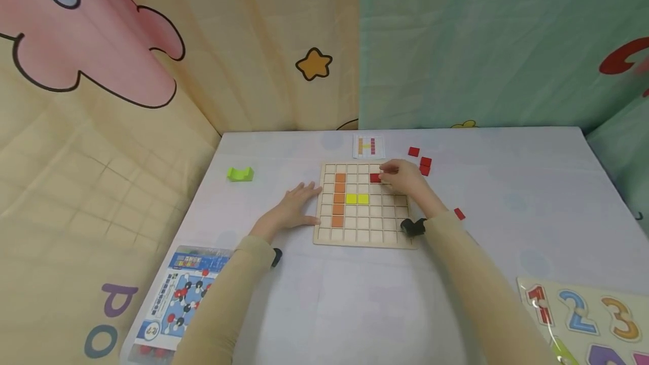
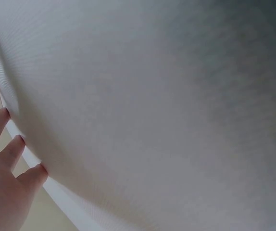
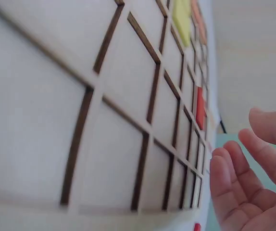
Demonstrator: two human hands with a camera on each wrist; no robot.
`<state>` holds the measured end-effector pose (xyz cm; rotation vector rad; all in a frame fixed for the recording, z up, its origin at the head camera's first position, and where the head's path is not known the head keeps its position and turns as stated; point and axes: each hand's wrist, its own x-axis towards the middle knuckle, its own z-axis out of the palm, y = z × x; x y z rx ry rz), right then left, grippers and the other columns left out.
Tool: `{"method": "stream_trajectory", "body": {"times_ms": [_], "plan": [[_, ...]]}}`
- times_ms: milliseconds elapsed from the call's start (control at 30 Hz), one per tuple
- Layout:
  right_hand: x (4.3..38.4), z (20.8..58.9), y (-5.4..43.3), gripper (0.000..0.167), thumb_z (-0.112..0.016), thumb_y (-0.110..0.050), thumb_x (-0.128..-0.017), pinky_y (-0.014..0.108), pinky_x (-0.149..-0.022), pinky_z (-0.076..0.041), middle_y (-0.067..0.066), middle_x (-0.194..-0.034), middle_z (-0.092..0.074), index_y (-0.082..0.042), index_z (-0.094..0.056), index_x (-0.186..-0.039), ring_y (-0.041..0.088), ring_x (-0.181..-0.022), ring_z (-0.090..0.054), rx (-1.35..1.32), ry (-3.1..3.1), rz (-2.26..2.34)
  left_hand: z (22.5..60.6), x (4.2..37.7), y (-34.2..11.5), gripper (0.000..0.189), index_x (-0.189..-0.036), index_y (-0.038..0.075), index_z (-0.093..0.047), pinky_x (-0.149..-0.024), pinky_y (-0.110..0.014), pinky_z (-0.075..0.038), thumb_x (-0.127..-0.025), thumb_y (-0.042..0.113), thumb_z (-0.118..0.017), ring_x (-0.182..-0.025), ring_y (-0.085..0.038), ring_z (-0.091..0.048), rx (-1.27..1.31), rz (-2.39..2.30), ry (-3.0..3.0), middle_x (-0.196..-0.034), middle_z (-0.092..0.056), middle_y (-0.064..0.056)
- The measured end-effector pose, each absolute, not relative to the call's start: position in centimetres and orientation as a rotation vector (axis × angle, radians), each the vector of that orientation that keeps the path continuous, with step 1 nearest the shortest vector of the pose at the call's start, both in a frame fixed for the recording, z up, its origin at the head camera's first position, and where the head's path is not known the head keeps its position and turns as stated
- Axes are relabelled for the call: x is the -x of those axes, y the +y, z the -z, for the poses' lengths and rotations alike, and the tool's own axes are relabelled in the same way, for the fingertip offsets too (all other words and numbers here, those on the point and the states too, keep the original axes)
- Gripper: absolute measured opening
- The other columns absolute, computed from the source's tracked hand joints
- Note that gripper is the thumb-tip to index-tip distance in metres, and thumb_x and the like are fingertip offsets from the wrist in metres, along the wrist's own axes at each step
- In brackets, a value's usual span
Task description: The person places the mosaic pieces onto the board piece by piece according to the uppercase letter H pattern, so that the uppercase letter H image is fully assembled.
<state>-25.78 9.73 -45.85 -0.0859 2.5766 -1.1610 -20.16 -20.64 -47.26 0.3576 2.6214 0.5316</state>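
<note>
Grid board (image 1: 363, 236), pale wood, square-celled; on counter (image 1: 365, 308), toward far edge. Carries flat orange tiles (image 1: 339, 198), yellow tiles (image 1: 351, 199), one red tile (image 1: 374, 178). Left hand (image 1: 291, 207): spread, at board's left side. Right hand (image 1: 404, 177): seemingly empty, beside red tile. Step, apparently: red-tile laying; next calls for fetching from loose red tiles (image 1: 426, 161).

Head view: from above, forward and down, tabletop (image 1: 329, 297) further off. Left wrist: close, facing mostly tabletop. Right wrist: low, close across board (image 3: 37, 110), shared with head.
</note>
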Motion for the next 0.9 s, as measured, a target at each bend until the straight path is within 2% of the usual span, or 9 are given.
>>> {"method": "stream_trajectory", "body": {"times_ms": [333,467,533,600,700,900], "plan": [[21.7,44.5,16.9,0.047,-0.060,-0.030,-0.098,0.051,-0.105,-0.046,0.021,-0.136,-0.056,-0.005,-0.054,-0.137,0.037,-0.124,-0.052,-0.069,2.590,1.272,47.1,20.3,-20.7,0.090,-0.157,0.018,-0.026,-0.125,-0.054,-0.003,-0.085,0.038,-0.076,-0.154,-0.032,0.000,-0.373,-0.528,2.619,-0.166,-0.012,-0.008],[20.1,44.8,19.5,0.050,-0.061,-0.038,-0.096,0.042,-0.091,-0.054,0.018,-0.133,-0.058,-0.009,-0.055,-0.137,0.032,-0.119,-0.054,-0.229,2.625,1.220,47.4,20.4,-20.7,0.090,-0.157,0.020,-0.025,-0.125,-0.052,-0.003,-0.085,0.040,-0.075,-0.155,-0.030,0.001,-0.357,-0.517,2.616,-0.167,-0.011,-0.006],[19.3,44.9,20.6,0.053,-0.061,-0.040,-0.096,0.042,-0.088,-0.054,0.019,-0.133,-0.057,-0.007,-0.053,-0.137,0.033,-0.117,-0.054,-0.260,2.624,1.196,47.5,20.4,-20.8,0.090,-0.157,0.020,-0.025,-0.125,-0.052,-0.003,-0.085,0.039,-0.076,-0.155,-0.030,0.001,-0.353,-0.517,2.615,-0.167,-0.011,-0.006],[18.6,45.0,21.5,0.053,-0.061,-0.038,-0.096,0.043,-0.089,-0.054,0.020,-0.133,-0.057,-0.006,-0.053,-0.137,0.034,-0.117,-0.054,-0.291,2.613,1.192,47.5,20.5,-20.8,0.091,-0.157,0.021,-0.025,-0.125,-0.052,-0.003,-0.085,0.040,-0.076,-0.155,-0.029,0.001,-0.348,-0.515,2.614,-0.167,-0.010,-0.006],[17.8,45.0,22.7,0.058,-0.059,-0.037,-0.097,0.050,-0.093,-0.049,0.029,-0.134,-0.052,0.003,-0.049,-0.138,0.041,-0.117,-0.051,-0.237,2.595,1.194,47.5,20.5,-20.8,0.091,-0.157,0.021,-0.026,-0.125,-0.052,-0.003,-0.084,0.040,-0.076,-0.155,-0.029,0.001,-0.349,-0.520,2.616,-0.167,-0.011,-0.005],[17.1,45.8,23.4,0.052,-0.060,-0.030,-0.097,0.047,-0.089,-0.050,0.031,-0.131,-0.054,0.006,-0.049,-0.134,0.041,-0.112,-0.052,-0.282,2.580,1.135,47.3,20.3,-20.7,0.090,-0.157,0.021,-0.026,-0.125,-0.051,-0.002,-0.084,0.040,-0.076,-0.155,-0.029,0.001,-0.343,-0.533,2.612,-0.167,-0.010,-0.006]]}}
